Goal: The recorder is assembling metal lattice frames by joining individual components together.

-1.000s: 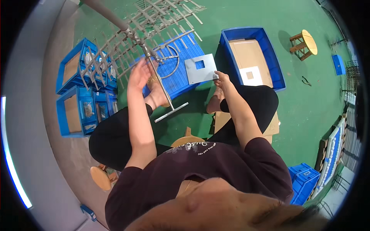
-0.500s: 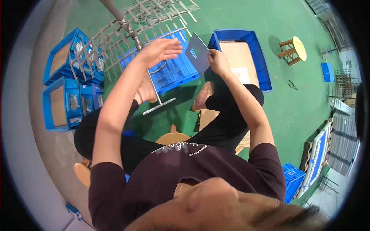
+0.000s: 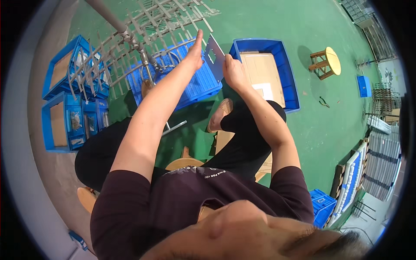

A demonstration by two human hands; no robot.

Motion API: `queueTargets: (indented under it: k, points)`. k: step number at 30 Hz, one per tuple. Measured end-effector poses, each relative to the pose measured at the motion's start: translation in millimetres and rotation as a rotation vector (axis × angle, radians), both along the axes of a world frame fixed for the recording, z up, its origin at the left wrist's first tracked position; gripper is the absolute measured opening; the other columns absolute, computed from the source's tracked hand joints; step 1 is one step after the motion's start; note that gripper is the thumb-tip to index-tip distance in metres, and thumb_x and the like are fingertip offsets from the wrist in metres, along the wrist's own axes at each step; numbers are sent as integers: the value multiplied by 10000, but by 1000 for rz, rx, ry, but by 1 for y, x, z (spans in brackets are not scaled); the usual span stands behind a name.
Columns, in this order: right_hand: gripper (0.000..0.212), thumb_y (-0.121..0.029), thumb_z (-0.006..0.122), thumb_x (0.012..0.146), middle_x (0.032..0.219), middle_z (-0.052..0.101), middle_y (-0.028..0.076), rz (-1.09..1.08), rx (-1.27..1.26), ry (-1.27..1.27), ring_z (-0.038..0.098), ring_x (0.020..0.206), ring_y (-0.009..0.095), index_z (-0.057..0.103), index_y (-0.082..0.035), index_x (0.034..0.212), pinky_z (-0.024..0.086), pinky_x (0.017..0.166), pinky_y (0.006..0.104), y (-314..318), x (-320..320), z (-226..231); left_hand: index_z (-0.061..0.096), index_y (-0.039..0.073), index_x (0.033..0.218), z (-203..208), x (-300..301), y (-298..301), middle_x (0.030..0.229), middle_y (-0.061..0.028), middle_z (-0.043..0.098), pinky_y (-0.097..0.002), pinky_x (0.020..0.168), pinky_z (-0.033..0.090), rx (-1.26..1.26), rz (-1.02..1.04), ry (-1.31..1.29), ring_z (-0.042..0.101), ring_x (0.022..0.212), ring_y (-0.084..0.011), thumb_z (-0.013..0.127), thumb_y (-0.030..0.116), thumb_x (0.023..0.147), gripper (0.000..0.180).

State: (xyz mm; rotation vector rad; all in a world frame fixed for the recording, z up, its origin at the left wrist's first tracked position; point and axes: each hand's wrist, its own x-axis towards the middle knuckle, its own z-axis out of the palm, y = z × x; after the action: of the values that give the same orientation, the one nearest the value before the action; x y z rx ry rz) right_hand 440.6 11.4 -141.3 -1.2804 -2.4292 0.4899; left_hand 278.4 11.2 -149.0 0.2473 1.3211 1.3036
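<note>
A thin grey-blue plate [image 3: 217, 66] with a cutout and small holes stands tilted between my hands. My right hand [image 3: 234, 73] is closed on its right edge, fingers pinching it. On the plate's other side, my left hand [image 3: 196, 53] is stretched out with its fingers straight and pointing away from me. It appears to hold nothing, and a small gap shows between it and the plate. Beneath both hands lies a blue plastic crate [image 3: 195, 86]. A metal pole [image 3: 106, 15] with clamp joints rises to the left of my left hand.
A rack of metal bars [image 3: 177, 17] spreads beyond the crate. A blue tub [image 3: 291, 82] holding cardboard stands right of my right hand. Blue bins [image 3: 47, 121] are stacked at left. Pliers [image 3: 323, 102] lie on the green floor near a yellow-topped stool [image 3: 332, 61].
My left hand has moved right and turned edge-on, closer to the plate. My right hand has shifted slightly left with the plate, which now appears narrower. The whole view has shifted a little.
</note>
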Motion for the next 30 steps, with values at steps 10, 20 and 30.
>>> queueTargets:
  k: [10, 20, 30]
  points:
    - [115, -103, 447, 819, 671, 584, 235, 5, 52, 47, 560, 617, 423, 471, 5, 851, 425, 547, 466, -1, -2, -3, 146, -15, 1357, -13, -13, 4, 1204, -211, 197, -531, 948, 140, 43, -136, -8, 188, 1031, -301, 465, 858, 507, 1258]
    - [116, -89, 463, 805, 635, 574, 220, 24, 94, -3, 558, 586, 407, 457, 4, 874, 419, 521, 461, -2, -4, -3, 137, -79, 1327, -39, -24, 9, 868, -144, 304, -402, 726, 302, 14, -207, -4, 323, 708, -209, 424, 912, 444, 1358]
    - [139, -73, 472, 802, 626, 565, 216, 61, 91, 15, 555, 569, 398, 442, 0, 916, 417, 508, 447, -7, -5, -2, 132, -67, 1330, -43, -23, 10, 1007, -219, 330, -362, 654, 331, 38, -183, 10, 349, 719, -209, 463, 902, 426, 1366]
